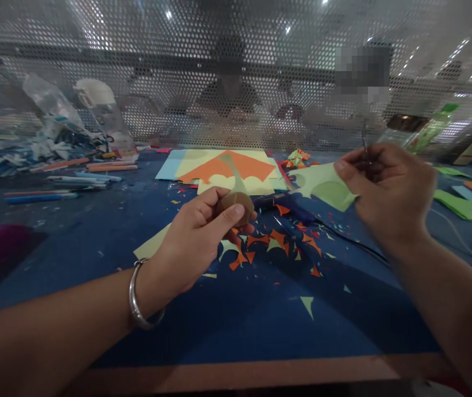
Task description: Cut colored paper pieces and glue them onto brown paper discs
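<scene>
My left hand [203, 231], with a silver bangle at the wrist, pinches a round brown disc [242, 205] between thumb and fingers. A narrow strip of pale green paper [236, 173] sticks up from behind the disc. Raised on the right, my right hand [389, 193] is closed on a pale green paper sheet [331, 187] with curved cut-outs along its edge. A thin metallic thing [364, 135] stands up from the same fingers, too blurred to name. Under and between my hands lie orange paper scraps [277, 240] and a pale green scrap [307, 306].
Coloured paper sheets [173, 165] are stacked ahead, near a dark tool [298, 209] with a black cable. Felt pens [41, 196], a white-lidded bottle [107, 116] and a purple case [0, 245] are leftward. A perforated metal screen [157, 66] closes the far side; people sit beyond.
</scene>
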A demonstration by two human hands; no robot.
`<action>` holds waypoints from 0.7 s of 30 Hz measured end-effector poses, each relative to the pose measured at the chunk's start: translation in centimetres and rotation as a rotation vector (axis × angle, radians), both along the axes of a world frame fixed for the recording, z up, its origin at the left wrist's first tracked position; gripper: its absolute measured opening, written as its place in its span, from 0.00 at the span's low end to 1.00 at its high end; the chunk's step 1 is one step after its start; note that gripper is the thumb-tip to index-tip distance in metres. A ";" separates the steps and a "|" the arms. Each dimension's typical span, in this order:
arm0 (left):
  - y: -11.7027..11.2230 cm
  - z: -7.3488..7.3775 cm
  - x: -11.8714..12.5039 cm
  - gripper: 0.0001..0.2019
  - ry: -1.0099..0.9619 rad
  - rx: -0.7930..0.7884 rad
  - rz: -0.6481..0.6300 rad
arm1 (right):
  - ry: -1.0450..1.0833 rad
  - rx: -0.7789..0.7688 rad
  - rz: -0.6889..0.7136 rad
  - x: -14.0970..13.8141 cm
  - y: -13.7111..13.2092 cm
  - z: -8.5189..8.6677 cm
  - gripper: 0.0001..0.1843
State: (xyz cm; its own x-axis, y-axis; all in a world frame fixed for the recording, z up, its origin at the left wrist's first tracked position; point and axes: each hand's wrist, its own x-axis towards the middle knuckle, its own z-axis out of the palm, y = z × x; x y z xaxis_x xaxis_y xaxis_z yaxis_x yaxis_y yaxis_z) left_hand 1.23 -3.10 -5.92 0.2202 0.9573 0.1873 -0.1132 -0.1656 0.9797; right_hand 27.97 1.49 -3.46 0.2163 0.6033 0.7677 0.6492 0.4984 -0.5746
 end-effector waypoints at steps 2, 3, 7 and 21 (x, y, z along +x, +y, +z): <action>-0.1 0.1 0.0 0.07 0.026 -0.014 -0.014 | 0.028 -0.072 0.014 0.0 0.3 -0.1 0.06; -0.2 0.1 0.0 0.08 0.038 -0.019 -0.020 | 0.031 -0.107 0.023 0.0 0.4 -0.1 0.05; -0.5 0.4 0.1 0.07 0.050 -0.048 -0.008 | 0.021 -0.096 -0.006 0.1 0.9 -0.4 0.04; -0.6 0.2 0.5 0.06 0.055 -0.181 -0.110 | -0.242 -0.487 0.292 -0.8 1.5 -1.4 0.16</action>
